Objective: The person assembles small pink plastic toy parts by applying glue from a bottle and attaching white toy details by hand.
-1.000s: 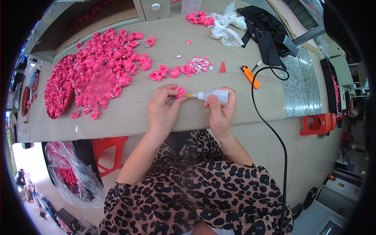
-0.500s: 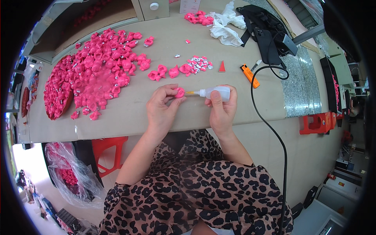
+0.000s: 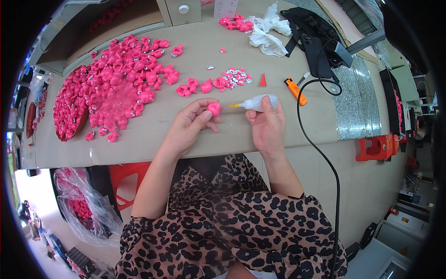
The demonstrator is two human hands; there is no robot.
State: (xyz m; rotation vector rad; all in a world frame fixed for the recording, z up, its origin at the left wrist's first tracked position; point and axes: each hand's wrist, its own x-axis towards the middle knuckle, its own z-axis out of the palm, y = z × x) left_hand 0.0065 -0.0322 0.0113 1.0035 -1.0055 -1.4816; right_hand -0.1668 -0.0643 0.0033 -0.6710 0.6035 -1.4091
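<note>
My left hand (image 3: 194, 118) is closed on a small pink plastic figure part (image 3: 214, 109), pinched between thumb and fingers above the table's front half. In my right hand (image 3: 269, 122) is a white squeeze glue bottle (image 3: 260, 102), lying nearly level between thumb and fingers. Its thin needle tip with a yellow base (image 3: 233, 106) points left at the pink part, with a small gap between them. Just beyond my hands lies a cluster of small white-and-pink pieces (image 3: 239, 77), beside a few loose pink parts (image 3: 206, 86).
A big heap of pink parts (image 3: 125, 79) covers the table's left, partly in a red-brown bowl (image 3: 83, 123). To the right lie an orange lighter (image 3: 296, 91), a small red triangular piece (image 3: 263, 81) and a black cable (image 3: 320, 153). White tissues (image 3: 267, 42) and a black bag (image 3: 309, 23) sit behind.
The glue bottle has drawn back right and tilted slightly, its tip now apart from the pink part. My left hand has turned the part, showing its rounded side.
</note>
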